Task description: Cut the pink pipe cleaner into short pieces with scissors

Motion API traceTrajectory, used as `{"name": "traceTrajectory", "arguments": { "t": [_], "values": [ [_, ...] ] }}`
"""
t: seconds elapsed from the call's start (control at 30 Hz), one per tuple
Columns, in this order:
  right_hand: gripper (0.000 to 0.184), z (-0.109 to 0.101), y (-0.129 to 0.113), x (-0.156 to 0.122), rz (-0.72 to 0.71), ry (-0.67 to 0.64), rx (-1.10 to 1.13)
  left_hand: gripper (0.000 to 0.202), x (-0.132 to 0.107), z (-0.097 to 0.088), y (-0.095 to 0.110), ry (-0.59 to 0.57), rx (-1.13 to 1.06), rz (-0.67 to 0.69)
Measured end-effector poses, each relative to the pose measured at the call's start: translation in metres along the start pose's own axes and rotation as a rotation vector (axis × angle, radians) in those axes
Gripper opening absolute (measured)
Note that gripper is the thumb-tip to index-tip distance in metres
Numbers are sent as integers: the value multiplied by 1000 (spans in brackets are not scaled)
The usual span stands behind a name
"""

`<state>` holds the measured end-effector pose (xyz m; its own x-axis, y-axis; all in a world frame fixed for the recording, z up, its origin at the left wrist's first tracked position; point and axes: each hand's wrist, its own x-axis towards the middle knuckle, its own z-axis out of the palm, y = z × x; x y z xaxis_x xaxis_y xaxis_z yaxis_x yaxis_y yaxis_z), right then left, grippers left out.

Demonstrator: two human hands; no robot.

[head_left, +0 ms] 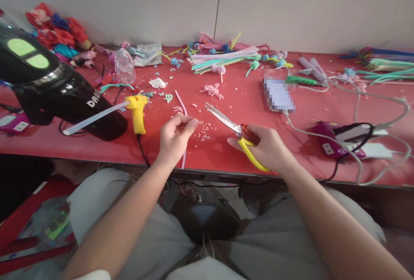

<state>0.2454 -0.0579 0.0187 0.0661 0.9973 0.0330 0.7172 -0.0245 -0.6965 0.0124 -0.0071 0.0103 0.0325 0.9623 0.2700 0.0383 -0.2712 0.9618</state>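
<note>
My left hand (177, 135) is closed in a pinch over the red table, with a tiny pink piece (200, 122) at its fingertips; its kind is too small to make out. Under that hand runs a lilac pipe cleaner (181, 102), its middle hidden. My right hand (270, 146) grips a pair of scissors (226, 120) by the yellow and red handles, blades slightly apart and pointing up-left. Pink snippets (205, 132) are scattered between the two hands. Beyond them lies a small heap of cut pink pieces (211, 90).
A yellow glue gun (138, 116) and a black tumbler (80, 90) stand at left, near a clear plastic bottle (124, 66). Pipe cleaner bundles (223, 60) lie along the back. At right are a phone (278, 94), white cables and a purple power strip (330, 142).
</note>
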Motion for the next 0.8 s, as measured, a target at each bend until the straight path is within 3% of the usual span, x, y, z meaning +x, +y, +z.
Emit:
{"name": "traceTrajectory", "arguments": {
  "t": [0.23, 0.4, 0.8],
  "values": [
    [57, 5, 8, -2, -44, -2, -157, 32, -1, -1, -12, 46, -127, -80],
    [58, 10, 7, -2, -76, 23, -217, 33, -1, -3, -16, 4, -202, -125],
    [62, 15, 8, -1, -145, 97, -279, 33, -2, -3, -15, 2, -213, -117]
  ]
}}
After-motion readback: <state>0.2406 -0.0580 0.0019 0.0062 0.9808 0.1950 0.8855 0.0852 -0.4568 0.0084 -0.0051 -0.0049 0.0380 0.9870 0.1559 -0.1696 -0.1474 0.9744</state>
